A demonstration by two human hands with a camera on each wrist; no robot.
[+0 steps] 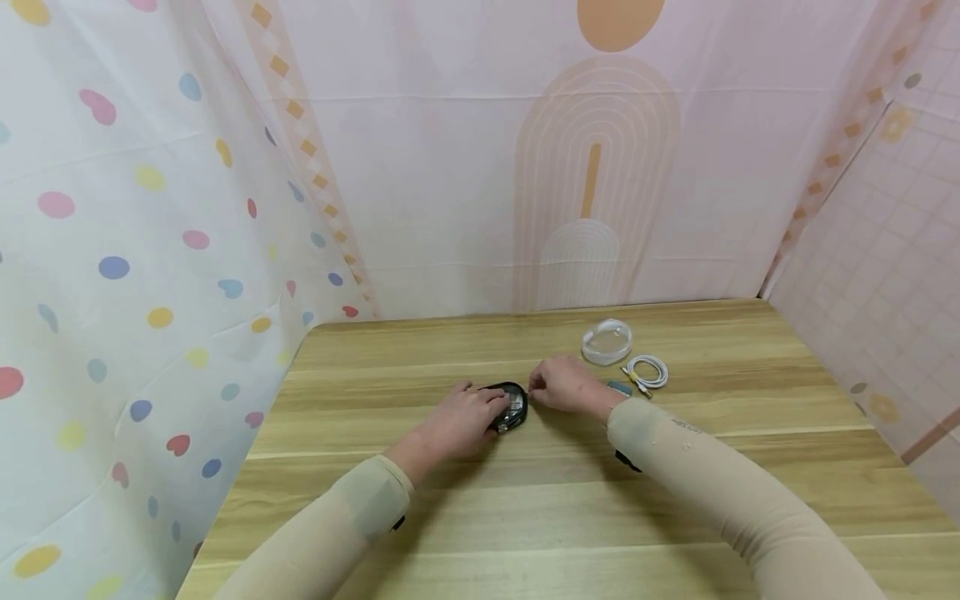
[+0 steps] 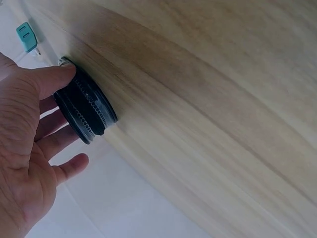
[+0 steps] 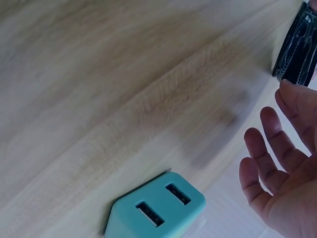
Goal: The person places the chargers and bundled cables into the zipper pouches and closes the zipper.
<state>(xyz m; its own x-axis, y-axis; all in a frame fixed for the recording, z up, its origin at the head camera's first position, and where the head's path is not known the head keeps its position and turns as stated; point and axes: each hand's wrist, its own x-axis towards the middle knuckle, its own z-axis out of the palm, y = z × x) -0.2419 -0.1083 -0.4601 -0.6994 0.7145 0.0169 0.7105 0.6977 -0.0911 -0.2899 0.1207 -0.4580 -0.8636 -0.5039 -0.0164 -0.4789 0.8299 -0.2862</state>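
Note:
A small black zip case [image 1: 517, 408] with a clear top lies on the table. My left hand [image 1: 462, 418] holds it from the left, and in the left wrist view the thumb is on one side and fingers are on the other of the case [image 2: 85, 106]. At the case's right end, my right hand [image 1: 564, 383] has its thumb and forefinger drawn together, seemingly on the zipper pull, which the fingers hide. In the right wrist view the other fingers [image 3: 255, 141] hang loosely curled below the case's edge [image 3: 296, 47].
Behind my right wrist sits a teal two-port USB charger [image 3: 158, 208]. A coiled white cable [image 1: 651, 372] lies farther right, beside a clear round container [image 1: 606, 342]. Patterned curtains [image 1: 450, 167] hang along the back and sides of the wooden table [image 1: 525, 517].

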